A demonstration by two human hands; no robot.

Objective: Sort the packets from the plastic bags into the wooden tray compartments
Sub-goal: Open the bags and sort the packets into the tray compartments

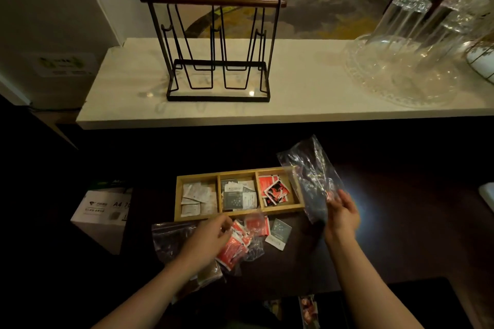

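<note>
The wooden tray lies on the dark table, its three compartments holding packets. Loose red packets lie just off its near edge, under the left hand, whose fingers are loosely spread. The right hand pinches a plastic bag raised over the tray's right end.

One wooden tray (three compartments), two plastic bags, two hands.

Left hand palm down, fingers loosely curled; right hand raised, fingers pinching; both forearms extended
</note>
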